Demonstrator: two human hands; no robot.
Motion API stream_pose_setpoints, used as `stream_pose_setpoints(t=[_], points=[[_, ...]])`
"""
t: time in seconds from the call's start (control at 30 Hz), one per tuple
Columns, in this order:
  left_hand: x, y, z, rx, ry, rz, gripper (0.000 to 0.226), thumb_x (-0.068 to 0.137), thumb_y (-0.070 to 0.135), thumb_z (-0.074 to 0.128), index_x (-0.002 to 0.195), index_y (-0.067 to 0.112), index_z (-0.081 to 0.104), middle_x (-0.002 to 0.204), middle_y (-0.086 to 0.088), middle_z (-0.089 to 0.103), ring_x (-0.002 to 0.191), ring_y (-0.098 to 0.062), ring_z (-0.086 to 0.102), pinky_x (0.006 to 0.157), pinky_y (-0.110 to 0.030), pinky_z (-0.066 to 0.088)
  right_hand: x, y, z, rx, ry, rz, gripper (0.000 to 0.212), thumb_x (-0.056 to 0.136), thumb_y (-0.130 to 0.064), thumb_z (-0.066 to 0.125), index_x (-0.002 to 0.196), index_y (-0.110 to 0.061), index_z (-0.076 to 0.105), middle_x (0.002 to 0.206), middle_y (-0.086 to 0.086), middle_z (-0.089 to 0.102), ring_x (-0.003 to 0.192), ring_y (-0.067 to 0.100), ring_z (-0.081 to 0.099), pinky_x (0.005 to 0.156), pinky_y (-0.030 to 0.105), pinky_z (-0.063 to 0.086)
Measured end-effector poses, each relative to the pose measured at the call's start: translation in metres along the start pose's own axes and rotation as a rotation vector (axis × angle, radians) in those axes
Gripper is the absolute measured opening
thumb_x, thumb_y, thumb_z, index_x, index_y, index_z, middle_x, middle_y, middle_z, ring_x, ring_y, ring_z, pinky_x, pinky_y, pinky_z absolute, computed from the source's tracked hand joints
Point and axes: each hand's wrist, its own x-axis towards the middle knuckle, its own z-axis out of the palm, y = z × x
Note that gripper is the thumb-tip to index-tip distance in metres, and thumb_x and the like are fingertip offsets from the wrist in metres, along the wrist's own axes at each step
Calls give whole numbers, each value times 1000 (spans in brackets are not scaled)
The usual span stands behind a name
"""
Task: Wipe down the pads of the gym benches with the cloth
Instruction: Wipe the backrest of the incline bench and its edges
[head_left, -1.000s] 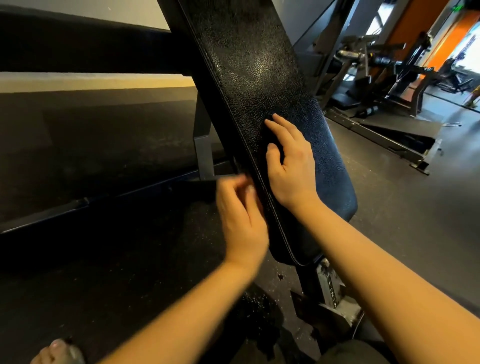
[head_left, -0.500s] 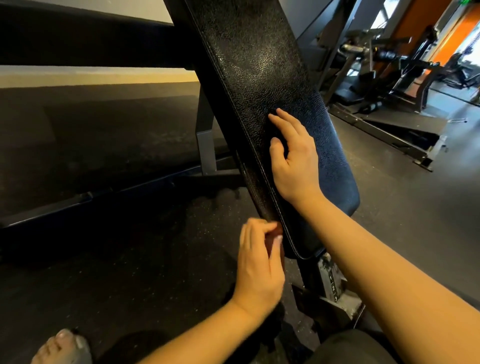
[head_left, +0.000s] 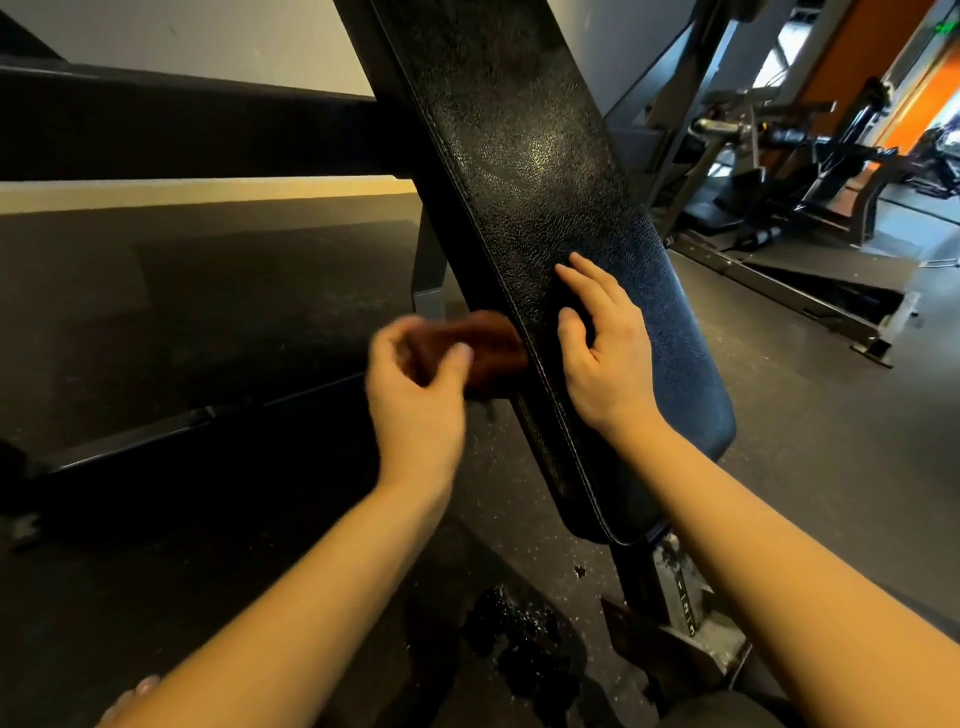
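A long black textured bench pad (head_left: 524, 171) slants from the top centre down to the lower right. My right hand (head_left: 605, 348) rests flat on its top face, fingers spread. My left hand (head_left: 415, 384), blurred by motion, grips a brown cloth (head_left: 483, 348) and holds it against the pad's left side edge, level with my right hand. Part of the cloth is hidden behind my fingers.
The bench's metal post and foot (head_left: 675, 587) stand below the pad's near end. A dark frame bar (head_left: 182, 130) crosses at the left, with a low rail (head_left: 208, 415) on the rubber floor. More gym machines (head_left: 789, 171) stand at the right back. My toes (head_left: 130, 696) show at the bottom left.
My left hand with the cloth slid down along the pad's side edge, then came back up to beside my right hand. My right hand stayed on the pad.
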Motion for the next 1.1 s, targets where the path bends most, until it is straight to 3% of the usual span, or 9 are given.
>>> stream_pose_setpoints(t=[0.2,0.27,0.43,0.57,0.67,0.77,0.9,1.03,1.1], points=[[-49,-28,-13,307,-443,12,30,83,15,80,93,40,67,89,17,74,84,1,71,70,-8,49,2,2,1,14,14,-6,44,95,-16,50,137,-12,63,150,1,53,140,18,48,116,45,37],[-40,-23,-15,273,-432,-6,29,81,14,80,92,37,68,88,15,75,83,0,71,70,-7,48,1,3,2,19,13,-8,44,95,-17,50,137,-12,63,151,1,53,140,19,48,116,46,37],[10,-2,-7,220,-147,130,13,95,28,72,107,31,68,93,12,73,88,2,69,73,-10,49,2,2,2,8,18,-2,45,95,-20,50,138,-14,62,151,0,53,140,17,46,117,43,35],[-11,-3,2,374,-305,197,15,92,22,67,97,35,64,89,17,69,84,1,66,70,-9,46,1,-2,2,0,14,13,45,94,-19,50,137,-13,63,150,1,53,140,18,47,117,44,36],[-36,-11,-7,434,-535,244,25,83,15,61,99,34,65,97,14,69,94,-5,68,83,-28,57,2,-3,2,-8,20,14,44,94,-18,50,136,-12,64,149,1,54,139,19,48,116,45,36],[-55,-15,-17,576,-685,265,21,76,23,61,92,37,59,91,17,65,83,-5,65,68,-31,55,0,-2,1,-3,6,11,44,95,-16,51,137,-12,63,151,1,53,140,19,47,116,46,36],[-49,-15,-26,476,-412,92,24,79,25,69,92,40,55,84,15,68,76,1,67,57,-18,51,0,0,1,9,5,-1,44,96,-17,51,138,-12,62,151,1,52,140,19,47,115,47,37],[-13,1,-14,445,-284,126,37,93,34,70,122,44,50,112,19,63,100,4,62,82,-16,52,1,1,1,16,10,8,44,96,-18,51,138,-13,62,151,1,52,141,19,46,116,47,36],[-13,4,1,388,-278,163,25,93,42,68,116,38,58,109,17,65,101,3,61,86,-20,52,-1,1,1,17,11,9,45,95,-19,50,138,-14,62,151,0,52,141,18,46,116,46,36]])
